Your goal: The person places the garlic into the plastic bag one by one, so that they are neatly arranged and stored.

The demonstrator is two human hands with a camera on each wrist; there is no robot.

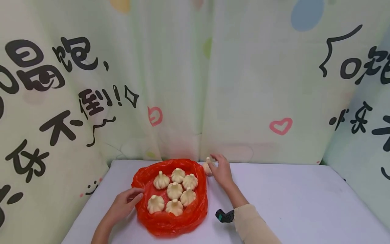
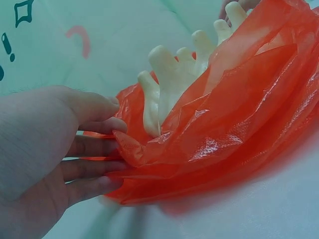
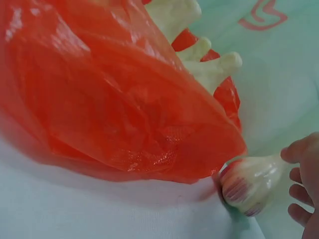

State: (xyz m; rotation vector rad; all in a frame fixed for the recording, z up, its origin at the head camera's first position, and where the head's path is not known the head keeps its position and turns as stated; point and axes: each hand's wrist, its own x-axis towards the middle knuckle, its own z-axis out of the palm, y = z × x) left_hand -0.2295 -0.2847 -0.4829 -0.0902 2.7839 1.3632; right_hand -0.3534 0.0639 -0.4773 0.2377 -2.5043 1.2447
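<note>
Several cream garlic bulbs sit in an open red plastic bag with its rim rolled out. My left hand is at the bag's left side. In the left wrist view its outstretched fingers touch the bag's wall, thumb above. Behind the bag's right rim, one more garlic bulb stands outside on the table, its lower part streaked with purple. My right hand reaches over to this bulb, thumb and fingers spread apart. A fingertip is right at its stem.
The white table ends just behind the bag and the loose bulb, against a pale green curtain with black lettering. A small black device is at my right wrist, beside the beige sleeve.
</note>
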